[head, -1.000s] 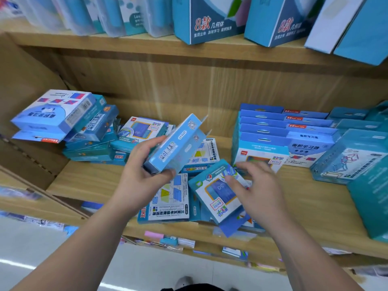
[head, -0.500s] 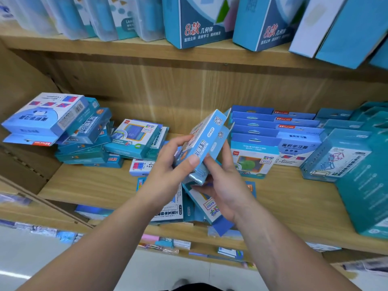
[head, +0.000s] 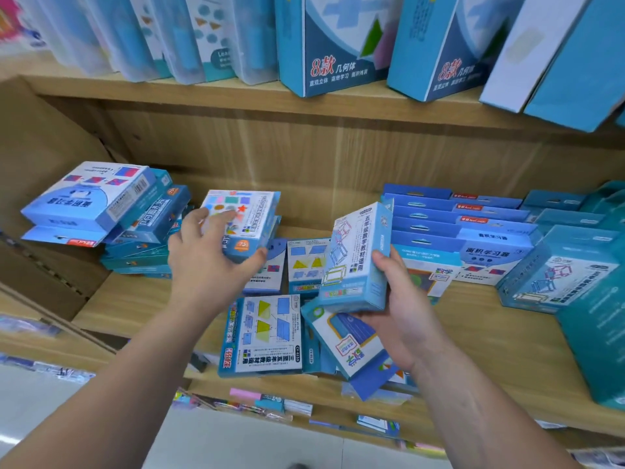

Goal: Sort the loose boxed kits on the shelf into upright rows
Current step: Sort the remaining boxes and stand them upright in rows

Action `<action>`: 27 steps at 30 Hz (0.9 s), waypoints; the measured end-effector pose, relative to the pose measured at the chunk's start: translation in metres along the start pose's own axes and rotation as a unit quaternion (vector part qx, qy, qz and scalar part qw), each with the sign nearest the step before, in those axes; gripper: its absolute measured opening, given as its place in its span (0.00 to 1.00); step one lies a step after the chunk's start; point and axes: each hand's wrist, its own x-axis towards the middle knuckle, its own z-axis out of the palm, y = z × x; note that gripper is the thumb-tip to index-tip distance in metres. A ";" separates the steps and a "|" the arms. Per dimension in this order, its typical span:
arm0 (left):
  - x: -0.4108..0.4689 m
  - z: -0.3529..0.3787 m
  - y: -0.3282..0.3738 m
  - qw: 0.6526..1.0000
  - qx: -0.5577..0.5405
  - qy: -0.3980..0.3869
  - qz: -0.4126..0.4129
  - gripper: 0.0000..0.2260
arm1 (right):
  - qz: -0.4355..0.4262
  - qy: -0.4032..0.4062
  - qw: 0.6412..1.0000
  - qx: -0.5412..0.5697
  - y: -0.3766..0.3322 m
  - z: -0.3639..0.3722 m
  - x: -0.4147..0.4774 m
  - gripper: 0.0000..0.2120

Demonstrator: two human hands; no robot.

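Blue boxed kits lie loose on a wooden shelf [head: 142, 306]. My right hand [head: 399, 299] grips a light blue kit with line drawings of frames [head: 355, 258], held upright above the middle of the shelf. My left hand [head: 206, 262] is closed around a kit with coloured shapes on its face [head: 247, 218], which leans on the left pile. Under the hands, a kit with triangles [head: 263, 336] and another with a blue square [head: 348, 343] lie flat at the front edge. Two more flat kits [head: 304, 262] lie behind them.
A leaning stack of kits [head: 98, 204] fills the left end by the cardboard side wall. Upright rows of kits [head: 453, 225] stand at the right, with larger teal boxes [head: 558, 269] beyond. The shelf above carries tall boxes [head: 331, 45]. Lower shelves show below.
The light blue kit passed from my left hand into my right. My left hand moved left and took hold of the coloured-shapes kit on the left pile.
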 end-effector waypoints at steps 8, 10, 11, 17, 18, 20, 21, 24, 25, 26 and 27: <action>0.009 0.018 -0.016 0.987 0.157 -0.037 0.003 0.36 | -0.031 0.035 0.997 -0.065 -0.003 -0.009 -0.004 0.14; 0.010 0.018 -0.009 0.987 0.157 -0.027 0.022 0.37 | -0.052 0.056 0.994 -0.084 -0.005 -0.015 -0.006 0.14; 0.009 0.017 -0.003 0.988 0.147 -0.022 0.036 0.37 | -0.060 0.061 0.993 -0.086 -0.008 -0.018 -0.010 0.14; -0.018 0.007 0.083 0.984 -0.108 -0.023 0.141 0.27 | -0.166 0.081 0.978 -0.101 -0.032 -0.052 -0.029 0.17; -0.027 0.006 0.102 0.973 -0.180 -0.066 0.129 0.25 | -0.181 0.087 0.975 -0.097 -0.036 -0.060 -0.033 0.18; -0.045 0.010 0.136 0.935 -0.293 -0.164 0.114 0.23 | -0.200 0.089 0.971 -0.091 -0.044 -0.077 -0.041 0.20; -0.052 0.015 0.152 0.912 -0.337 -0.206 0.109 0.21 | -0.207 0.091 0.970 -0.093 -0.046 -0.086 -0.045 0.20; -0.069 0.033 0.194 0.855 -0.421 -0.290 0.083 0.12 | -0.222 0.113 0.965 -0.084 -0.050 -0.115 -0.059 0.16; -0.073 0.039 0.206 0.843 -0.436 -0.306 0.074 0.11 | -0.223 0.123 0.964 -0.081 -0.050 -0.125 -0.063 0.15; -0.078 0.045 0.217 0.834 -0.447 -0.316 0.066 0.12 | -0.222 0.133 0.963 -0.078 -0.050 -0.134 -0.067 0.13; -0.083 0.052 0.227 0.830 -0.454 -0.320 0.057 0.12 | -0.222 0.144 0.961 -0.075 -0.049 -0.143 -0.071 0.12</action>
